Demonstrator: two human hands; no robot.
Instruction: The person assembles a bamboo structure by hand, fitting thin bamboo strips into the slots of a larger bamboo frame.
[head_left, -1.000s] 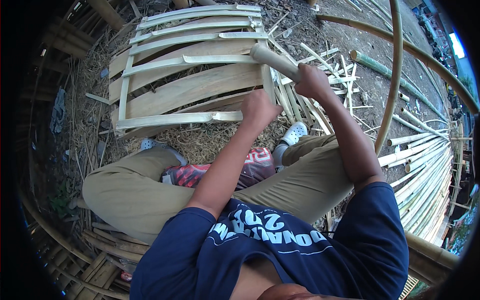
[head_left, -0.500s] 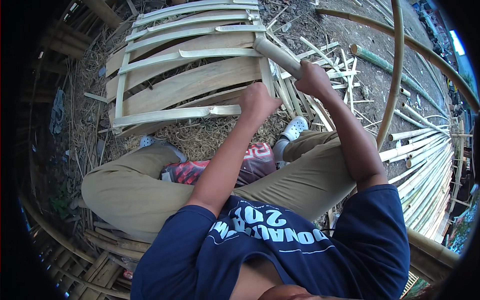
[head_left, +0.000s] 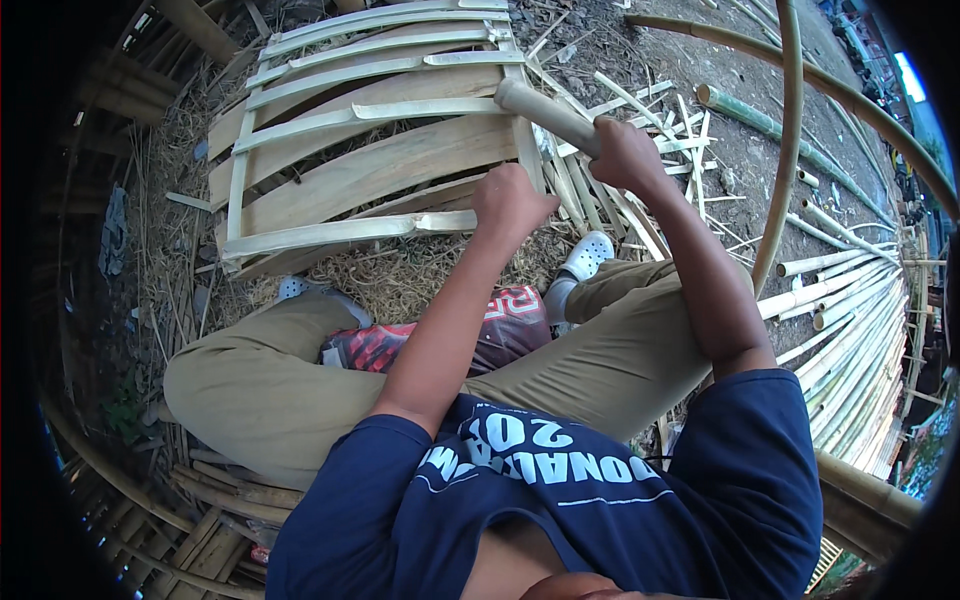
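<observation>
My right hand (head_left: 627, 157) is closed around the handle end of a thick, short bamboo club (head_left: 550, 117). The club's far end is over the right side rail of a slatted bamboo frame (head_left: 365, 110). At the frame's near right corner, my left hand (head_left: 512, 207) is closed on the end of the nearest bamboo slat (head_left: 350, 232), its thumb pointing right. Pale split slats cross the frame, with wide, thin curved boards (head_left: 400, 150) beneath them. What my left fingers touch underneath is hidden.
Split bamboo offcuts (head_left: 690, 140) lie to the right of the frame. Farther right are a green bamboo pole (head_left: 770, 127) and a stack of long poles (head_left: 850, 370). A curved bamboo pole (head_left: 785, 170) rises between. Shavings (head_left: 400, 268) cover the ground by my feet.
The club's far end has shifted slightly left and down over the frame's side rail. My left hand keeps its place at the corner.
</observation>
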